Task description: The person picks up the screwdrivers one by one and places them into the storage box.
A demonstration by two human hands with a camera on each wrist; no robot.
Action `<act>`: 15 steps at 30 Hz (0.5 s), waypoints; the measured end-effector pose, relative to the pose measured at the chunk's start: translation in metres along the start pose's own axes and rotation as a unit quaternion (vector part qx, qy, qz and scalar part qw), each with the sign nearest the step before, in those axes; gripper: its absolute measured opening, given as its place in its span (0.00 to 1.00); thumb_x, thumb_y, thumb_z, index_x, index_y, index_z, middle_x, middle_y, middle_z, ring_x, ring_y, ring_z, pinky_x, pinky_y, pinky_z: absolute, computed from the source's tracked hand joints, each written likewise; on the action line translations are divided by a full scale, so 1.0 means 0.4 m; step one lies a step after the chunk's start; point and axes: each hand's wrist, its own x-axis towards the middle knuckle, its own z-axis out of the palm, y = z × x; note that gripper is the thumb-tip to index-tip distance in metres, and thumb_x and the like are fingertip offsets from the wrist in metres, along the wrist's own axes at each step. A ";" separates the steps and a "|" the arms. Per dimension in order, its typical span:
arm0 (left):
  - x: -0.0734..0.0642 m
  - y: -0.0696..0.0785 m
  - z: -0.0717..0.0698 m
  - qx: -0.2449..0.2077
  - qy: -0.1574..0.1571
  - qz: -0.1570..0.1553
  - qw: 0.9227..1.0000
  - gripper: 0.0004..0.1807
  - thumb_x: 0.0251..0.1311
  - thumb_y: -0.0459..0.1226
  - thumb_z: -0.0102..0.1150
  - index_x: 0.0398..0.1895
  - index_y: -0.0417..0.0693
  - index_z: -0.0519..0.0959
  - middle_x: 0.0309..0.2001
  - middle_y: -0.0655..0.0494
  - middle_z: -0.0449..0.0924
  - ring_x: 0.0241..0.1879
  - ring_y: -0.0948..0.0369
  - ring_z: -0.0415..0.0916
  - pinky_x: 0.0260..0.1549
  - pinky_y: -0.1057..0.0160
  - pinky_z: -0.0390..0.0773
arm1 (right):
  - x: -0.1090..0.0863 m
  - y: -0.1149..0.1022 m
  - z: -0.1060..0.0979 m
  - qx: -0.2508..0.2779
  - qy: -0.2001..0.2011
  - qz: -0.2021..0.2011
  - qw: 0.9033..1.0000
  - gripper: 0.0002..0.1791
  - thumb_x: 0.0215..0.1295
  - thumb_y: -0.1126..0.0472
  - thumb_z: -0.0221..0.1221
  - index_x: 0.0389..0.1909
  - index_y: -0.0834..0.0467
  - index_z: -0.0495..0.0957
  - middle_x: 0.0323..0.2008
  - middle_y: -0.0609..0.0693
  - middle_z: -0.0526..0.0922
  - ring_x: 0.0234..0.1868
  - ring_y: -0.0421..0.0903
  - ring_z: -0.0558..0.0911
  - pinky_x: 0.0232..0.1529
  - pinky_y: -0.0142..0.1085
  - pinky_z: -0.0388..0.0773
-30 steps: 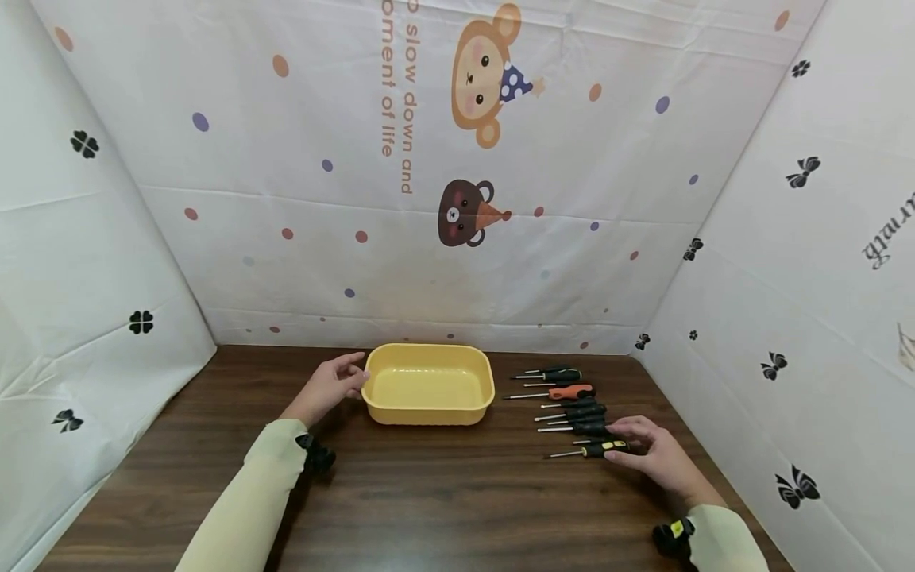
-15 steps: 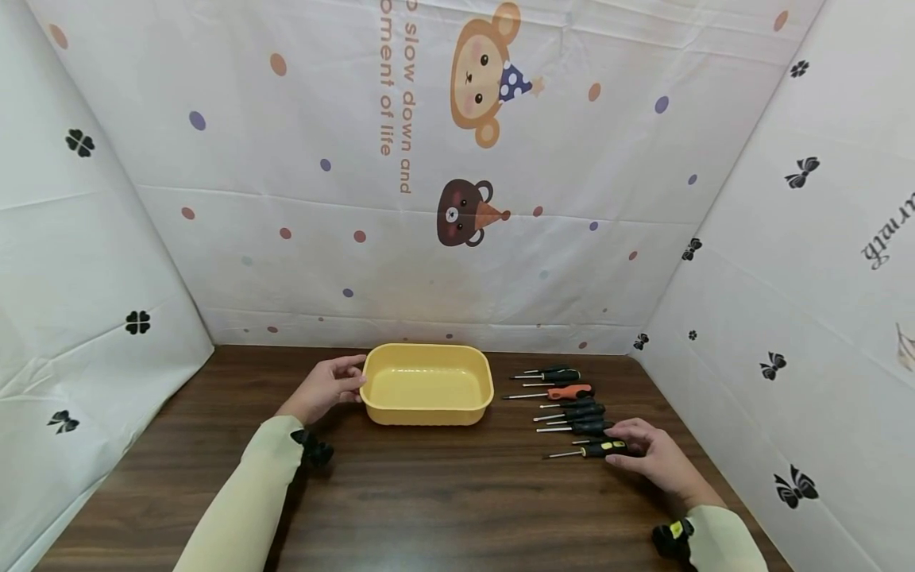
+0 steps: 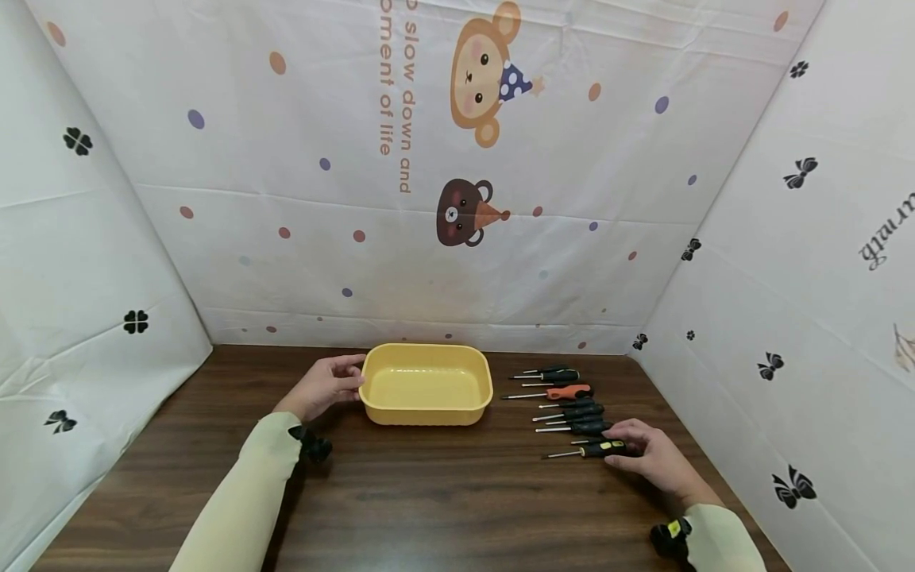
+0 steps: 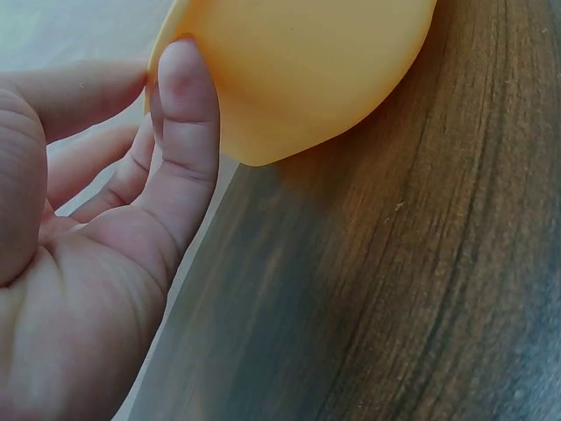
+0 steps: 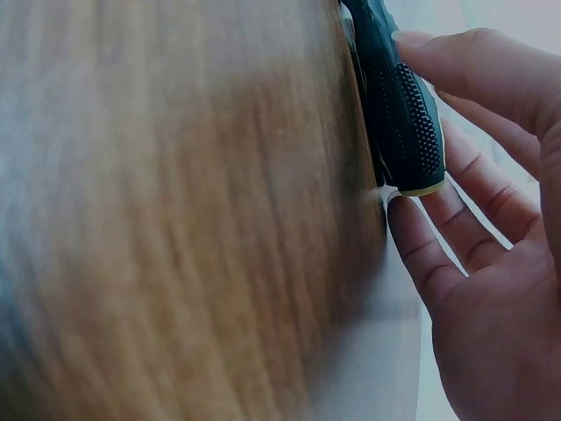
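Note:
My left hand (image 3: 325, 388) is at the left end of a yellow plastic box (image 3: 429, 416). In the left wrist view its thumb lies over the inside of the box wall (image 4: 298, 79) and a finger meets the outside, pinching the rim. My right hand (image 3: 658, 457) is at the nearest screwdriver (image 3: 593, 450), black with yellow marks, lying on the table. Its thumb touches one side of the black handle (image 5: 399, 105) in the right wrist view, and the other fingers curve round the far side. The handle's end is partly hidden by the hand in the head view.
Several more screwdrivers lie in a column beyond the right hand, among them an orange-handled one (image 3: 569, 392) and dark-handled ones (image 3: 589, 427). Everything stands on a dark wooden table (image 3: 443, 500). White printed cloth (image 3: 400, 270) encloses the back and both sides.
My left thumb and finger have come onto the box rim. The right thumb has shifted slightly at the screwdriver handle. Box and screwdrivers stay in place, with the head view drifting slightly.

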 end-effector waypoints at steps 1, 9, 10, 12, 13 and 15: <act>0.000 0.001 0.000 0.002 0.000 -0.001 1.000 0.36 0.68 0.29 0.61 0.78 0.40 0.62 0.44 0.51 0.76 0.41 0.58 0.81 0.44 0.60 0.88 | 0.000 -0.001 0.000 0.000 0.000 0.001 1.000 0.19 0.55 0.54 0.76 0.48 0.50 0.88 0.54 0.52 0.83 0.50 0.35 0.77 0.42 0.30 0.77; 0.000 0.004 0.001 0.006 0.002 -0.004 1.000 0.36 0.68 0.29 0.62 0.78 0.40 0.62 0.44 0.50 0.76 0.41 0.59 0.81 0.45 0.60 0.88 | 0.002 0.006 -0.004 -0.015 -0.015 0.006 1.000 0.18 0.55 0.55 0.76 0.47 0.49 0.88 0.51 0.50 0.84 0.49 0.34 0.78 0.44 0.30 0.78; 0.000 0.004 0.002 0.005 0.002 -0.004 1.000 0.36 0.68 0.29 0.62 0.78 0.40 0.62 0.44 0.51 0.76 0.41 0.59 0.81 0.44 0.60 0.88 | 0.003 0.007 -0.005 -0.019 -0.017 0.006 1.000 0.17 0.55 0.55 0.76 0.47 0.49 0.88 0.50 0.50 0.84 0.49 0.34 0.78 0.44 0.29 0.77; -0.002 0.005 0.002 0.005 0.000 -0.003 1.000 0.36 0.68 0.30 0.62 0.78 0.40 0.62 0.44 0.51 0.76 0.40 0.59 0.81 0.44 0.61 0.88 | 0.004 0.009 -0.006 -0.024 -0.021 0.003 1.000 0.17 0.55 0.56 0.76 0.46 0.49 0.88 0.49 0.49 0.84 0.48 0.33 0.78 0.43 0.29 0.77; -0.003 0.006 0.003 0.004 0.000 -0.002 1.000 0.37 0.68 0.30 0.63 0.78 0.40 0.62 0.44 0.51 0.77 0.40 0.60 0.81 0.44 0.61 0.88 | 0.004 0.010 -0.008 -0.026 -0.024 0.001 0.999 0.16 0.55 0.56 0.76 0.46 0.49 0.88 0.48 0.48 0.84 0.47 0.33 0.77 0.42 0.29 0.76; -0.005 0.007 0.003 0.002 -0.002 -0.002 1.000 0.37 0.68 0.30 0.63 0.78 0.40 0.61 0.44 0.51 0.77 0.39 0.60 0.81 0.44 0.61 0.88 | 0.006 0.011 -0.009 -0.030 -0.028 -0.003 0.999 0.16 0.55 0.56 0.76 0.45 0.49 0.89 0.47 0.48 0.84 0.45 0.33 0.77 0.41 0.29 0.75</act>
